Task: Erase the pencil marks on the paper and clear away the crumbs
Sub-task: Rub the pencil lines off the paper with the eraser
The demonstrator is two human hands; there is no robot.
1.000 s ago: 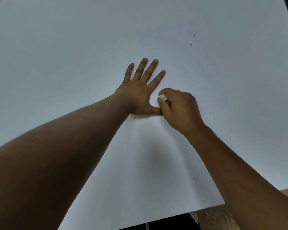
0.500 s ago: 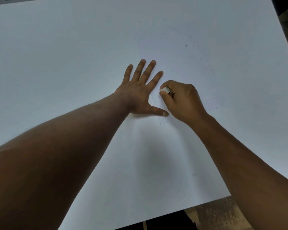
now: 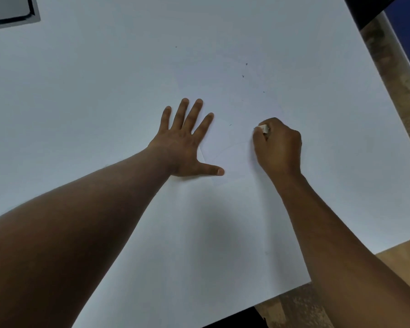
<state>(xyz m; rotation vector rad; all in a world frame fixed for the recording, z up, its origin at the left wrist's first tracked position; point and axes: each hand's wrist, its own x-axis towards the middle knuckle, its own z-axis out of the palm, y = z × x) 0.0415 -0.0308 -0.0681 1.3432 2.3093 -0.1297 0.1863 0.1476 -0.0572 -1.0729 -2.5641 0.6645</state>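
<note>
A white sheet of paper [image 3: 234, 102] lies on the white table, barely distinct from it, with a faint curved pencil line [image 3: 225, 150] near its lower part. My left hand [image 3: 185, 143] lies flat with fingers spread, pressing on the sheet's left edge. My right hand [image 3: 278, 145] pinches a small white eraser [image 3: 263, 128] and holds it down on the paper to the right of the left hand. Dark eraser crumbs [image 3: 244, 70] lie scattered beyond both hands.
The white table [image 3: 81, 102] fills most of the view. A dark-framed flat object [image 3: 10, 10] sits at the far left corner. The table's right edge [image 3: 369, 67] and near edge border a brown floor.
My right hand with the eraser has moved right and away from the left thumb, opening a gap between the hands. The left hand stays flat on the paper.
</note>
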